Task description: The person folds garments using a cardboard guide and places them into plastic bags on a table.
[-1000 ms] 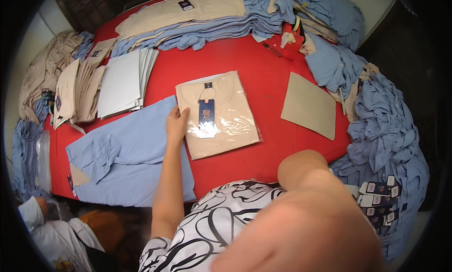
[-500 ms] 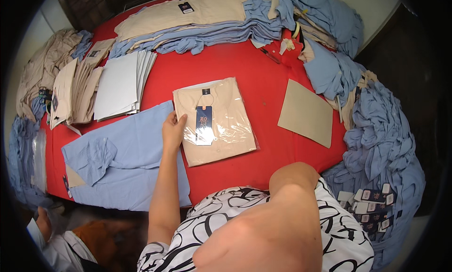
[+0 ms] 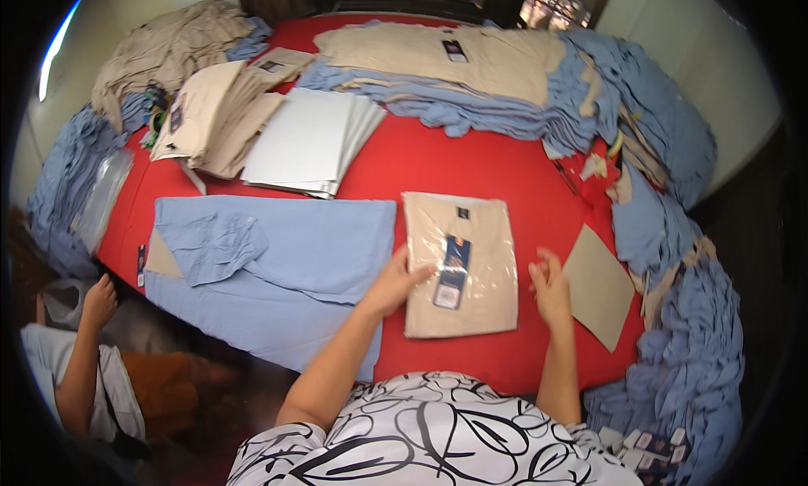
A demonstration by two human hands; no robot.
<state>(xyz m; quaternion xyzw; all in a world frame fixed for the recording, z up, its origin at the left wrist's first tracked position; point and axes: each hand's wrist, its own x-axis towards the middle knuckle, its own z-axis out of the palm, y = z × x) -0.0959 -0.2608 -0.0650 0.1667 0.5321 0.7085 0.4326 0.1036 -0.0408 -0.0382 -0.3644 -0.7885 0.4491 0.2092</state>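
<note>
In front of me on the red table lies a folded beige shirt [image 3: 491,267] in a clear plastic bag, a navy hang tag [image 3: 454,271] showing on it. My left hand [image 3: 399,284] grips the bag's left edge, thumb on top; its other fingertips are partly hidden. Just off the right side of the bag, my right hand [image 3: 551,291] is raised with fingers apart and nothing in it. A tan cardboard sheet [image 3: 602,292] lies to the right of that hand. Left of the bag a light blue shirt [image 3: 328,242] is spread, partly folded, with a card corner [image 3: 162,259] showing.
White boards [image 3: 295,137] and folded beige shirts [image 3: 210,116] lie at the back left. A long shirt stack [image 3: 471,90] runs along the far edge. Blue garments [image 3: 690,318] heap at right, with loose tags [image 3: 656,448] below. Another person's hand [image 3: 101,301] is at lower left.
My right arm has swung from across my body to beside the bag's right edge. The bagged shirt now lies straighter, my left hand still at its left edge. The view has shifted.
</note>
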